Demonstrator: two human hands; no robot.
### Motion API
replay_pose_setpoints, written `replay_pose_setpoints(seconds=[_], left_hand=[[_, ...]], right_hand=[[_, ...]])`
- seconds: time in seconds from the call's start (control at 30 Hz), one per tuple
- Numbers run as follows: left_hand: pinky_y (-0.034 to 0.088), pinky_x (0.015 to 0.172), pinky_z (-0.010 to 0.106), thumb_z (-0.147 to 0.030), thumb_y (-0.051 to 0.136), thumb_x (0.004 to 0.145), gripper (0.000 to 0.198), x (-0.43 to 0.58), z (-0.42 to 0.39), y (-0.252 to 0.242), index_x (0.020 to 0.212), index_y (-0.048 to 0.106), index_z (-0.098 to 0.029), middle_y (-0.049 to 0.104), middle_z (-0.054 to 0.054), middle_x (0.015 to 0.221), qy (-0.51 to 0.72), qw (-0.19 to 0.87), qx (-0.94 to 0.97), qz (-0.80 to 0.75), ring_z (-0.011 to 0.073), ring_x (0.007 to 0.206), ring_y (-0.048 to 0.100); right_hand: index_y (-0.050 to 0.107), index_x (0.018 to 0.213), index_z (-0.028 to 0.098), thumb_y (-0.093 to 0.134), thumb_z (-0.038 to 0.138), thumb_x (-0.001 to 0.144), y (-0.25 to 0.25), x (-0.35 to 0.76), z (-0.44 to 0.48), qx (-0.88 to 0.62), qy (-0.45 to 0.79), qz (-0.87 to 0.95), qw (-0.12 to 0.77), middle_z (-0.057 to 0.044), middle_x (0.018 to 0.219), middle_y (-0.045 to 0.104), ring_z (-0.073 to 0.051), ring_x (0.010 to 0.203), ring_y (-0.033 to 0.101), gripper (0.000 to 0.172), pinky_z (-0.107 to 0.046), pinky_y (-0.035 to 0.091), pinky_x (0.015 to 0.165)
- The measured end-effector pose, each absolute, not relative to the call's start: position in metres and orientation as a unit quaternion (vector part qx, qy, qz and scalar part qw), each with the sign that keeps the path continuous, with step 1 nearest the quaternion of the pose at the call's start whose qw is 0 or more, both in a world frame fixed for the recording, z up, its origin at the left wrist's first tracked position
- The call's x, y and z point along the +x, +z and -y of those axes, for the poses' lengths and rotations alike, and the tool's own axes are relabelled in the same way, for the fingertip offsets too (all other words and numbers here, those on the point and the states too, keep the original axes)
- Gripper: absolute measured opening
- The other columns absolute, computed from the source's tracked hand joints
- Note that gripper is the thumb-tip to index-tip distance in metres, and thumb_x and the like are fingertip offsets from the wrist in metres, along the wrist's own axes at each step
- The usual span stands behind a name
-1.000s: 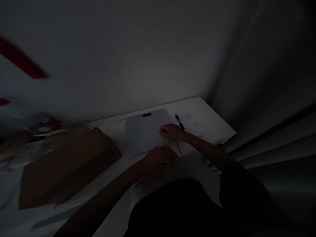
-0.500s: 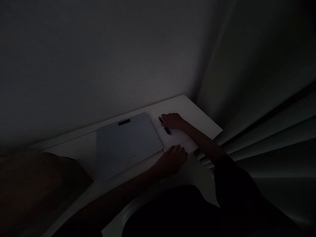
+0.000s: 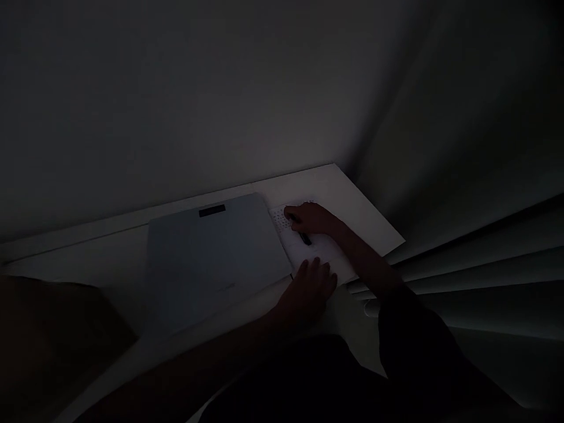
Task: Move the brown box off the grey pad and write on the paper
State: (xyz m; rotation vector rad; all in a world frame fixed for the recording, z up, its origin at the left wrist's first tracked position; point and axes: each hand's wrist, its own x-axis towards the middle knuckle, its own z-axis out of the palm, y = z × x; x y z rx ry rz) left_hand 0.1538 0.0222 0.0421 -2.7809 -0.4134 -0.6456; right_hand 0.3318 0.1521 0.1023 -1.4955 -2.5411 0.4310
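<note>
In the dim head view, my right hand (image 3: pixel 311 217) is closed around a slim black object that looks like a pen (image 3: pixel 305 238). Part of it is hidden by my fingers. Below it lies a white paper sheet (image 3: pixel 299 251) with rows of small dark marks near its far left edge. My left hand (image 3: pixel 308 291) rests at the near edge of the sheet, fingers stretched out and holding nothing. Just left of the sheet is a flat grey panel (image 3: pixel 211 258) with a black rectangle near its far edge; its kind is unclear.
The white desk (image 3: pixel 352 211) runs along a plain wall (image 3: pixel 176 106). Pale curtain-like folds (image 3: pixel 476 276) hang at the right. A brownish, blurred shape (image 3: pixel 53 329) fills the near left. My dark-clothed lap is below the desk's near edge.
The view has shifted slightly. My right fingers now cover the far end of the pen, which showed before. My left fingers are more spread on the sheet's near edge.
</note>
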Motion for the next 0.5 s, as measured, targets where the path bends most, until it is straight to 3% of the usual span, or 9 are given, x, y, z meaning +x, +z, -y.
replay_pose_setpoints(seconds=[0.2, 0.3, 0.4, 0.5], left_hand=[[0.035, 0.106, 0.055, -0.028, 0.038, 0.099, 0.043, 0.154, -0.021, 0.044, 0.135, 0.056, -0.013, 0.051, 0.017, 0.138, -0.161, 0.085, -0.972, 0.146, 0.0386, 0.130, 0.046], [0.034, 0.107, 0.056, -0.027, 0.037, 0.100, 0.043, 0.154, -0.022, 0.043, 0.136, 0.056, -0.012, 0.051, 0.018, 0.139, -0.164, 0.086, -0.972, 0.144, 0.0390, 0.130, 0.045], [0.033, 0.107, 0.058, -0.029, 0.038, 0.100, 0.044, 0.154, -0.022, 0.039, 0.136, 0.056, -0.012, 0.051, 0.018, 0.139, -0.180, 0.086, -0.970, 0.138, 0.0412, 0.129, 0.046], [0.034, 0.107, 0.058, -0.030, 0.039, 0.099, 0.045, 0.154, -0.021, 0.037, 0.137, 0.055, -0.012, 0.051, 0.018, 0.139, -0.174, 0.084, -0.972, 0.137, 0.0414, 0.130, 0.045]], right_hand=[[0.058, 0.098, 0.015, 0.050, 0.028, 0.089, 0.103, 0.336, -0.151, -0.516, 0.160, 0.836, 0.090, -0.002, 0.080, 0.062, -0.012, 0.067, 0.052, 0.018, -0.024, 0.030, 0.062], [0.061, 0.114, 0.015, 0.048, 0.022, 0.089, 0.104, 0.339, -0.151, -0.532, 0.120, 0.833, 0.098, -0.004, 0.089, 0.065, -0.015, 0.075, 0.057, 0.029, -0.025, 0.034, 0.068], [0.056, 0.134, 0.015, 0.047, 0.018, 0.093, 0.106, 0.343, -0.153, -0.536, 0.051, 0.836, 0.102, -0.009, 0.106, 0.066, -0.019, 0.095, 0.059, 0.042, -0.027, 0.037, 0.077], [0.057, 0.135, 0.015, 0.046, 0.020, 0.098, 0.107, 0.344, -0.156, -0.541, -0.019, 0.838, 0.071, -0.012, 0.117, 0.064, -0.022, 0.105, 0.057, 0.039, -0.030, 0.037, 0.081]])
